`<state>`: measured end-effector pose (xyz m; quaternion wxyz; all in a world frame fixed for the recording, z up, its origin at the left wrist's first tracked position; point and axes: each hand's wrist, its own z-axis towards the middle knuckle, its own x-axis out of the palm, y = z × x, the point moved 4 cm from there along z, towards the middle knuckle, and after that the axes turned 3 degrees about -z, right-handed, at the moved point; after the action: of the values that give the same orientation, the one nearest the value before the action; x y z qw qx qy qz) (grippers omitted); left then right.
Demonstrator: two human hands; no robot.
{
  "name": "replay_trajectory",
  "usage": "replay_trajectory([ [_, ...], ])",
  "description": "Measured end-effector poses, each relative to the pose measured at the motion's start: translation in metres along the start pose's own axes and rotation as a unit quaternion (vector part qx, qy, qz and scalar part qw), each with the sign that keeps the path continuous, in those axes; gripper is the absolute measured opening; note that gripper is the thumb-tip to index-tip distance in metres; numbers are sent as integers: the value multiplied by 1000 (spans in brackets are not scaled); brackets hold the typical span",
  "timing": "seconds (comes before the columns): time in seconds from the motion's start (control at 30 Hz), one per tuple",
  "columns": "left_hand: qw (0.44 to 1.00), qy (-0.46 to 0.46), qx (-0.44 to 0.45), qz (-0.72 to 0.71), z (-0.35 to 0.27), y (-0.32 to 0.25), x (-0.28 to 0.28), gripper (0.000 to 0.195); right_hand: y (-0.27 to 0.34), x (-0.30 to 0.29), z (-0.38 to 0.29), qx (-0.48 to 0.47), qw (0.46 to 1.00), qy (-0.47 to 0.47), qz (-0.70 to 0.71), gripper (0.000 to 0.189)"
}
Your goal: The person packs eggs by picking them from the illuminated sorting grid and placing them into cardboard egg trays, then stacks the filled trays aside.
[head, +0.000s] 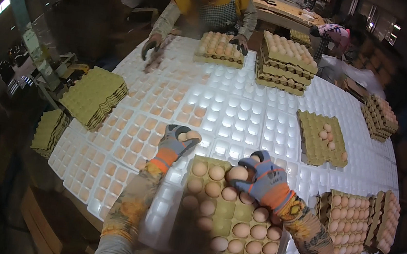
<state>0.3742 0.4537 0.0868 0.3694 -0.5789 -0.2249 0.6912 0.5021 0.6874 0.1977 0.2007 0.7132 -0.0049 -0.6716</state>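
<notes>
Both of my hands wear grey and orange work gloves. My left hand [176,142] holds eggs [191,136] above the white plastic egg trays, near a column of trays that bear eggs. My right hand [264,178] is over the back of a pulp egg tray [224,212], its fingers around an egg [238,173]; another egg [257,158] shows at its fingertips. Brown eggs [258,232] fill much of this tray, and several cups in its middle are bare. A dark blur hides part of the tray's left side.
Clear-lidded or glossy white egg trays [244,113] cover the table. Empty pulp trays [94,96] are stacked at left. Filled pulp trays [348,221] stand at right, another stack [286,64] at the back. A pulp tray [322,143] holds several eggs. Opposite, a co-worker [220,8] handles eggs.
</notes>
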Motion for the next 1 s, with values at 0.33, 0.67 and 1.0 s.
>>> replay_trajectory([
  [0.33,981,98,15,170,56,47,83,45,-79,91,196,103,959,167,-205,51],
  [0.67,923,138,40,-356,110,39,86,42,-102,113,266,105,976,167,-93,43],
  [1.0,931,-212,161,-249,94,28,88,27,-99,112,276,28,995,-12,-93,31],
])
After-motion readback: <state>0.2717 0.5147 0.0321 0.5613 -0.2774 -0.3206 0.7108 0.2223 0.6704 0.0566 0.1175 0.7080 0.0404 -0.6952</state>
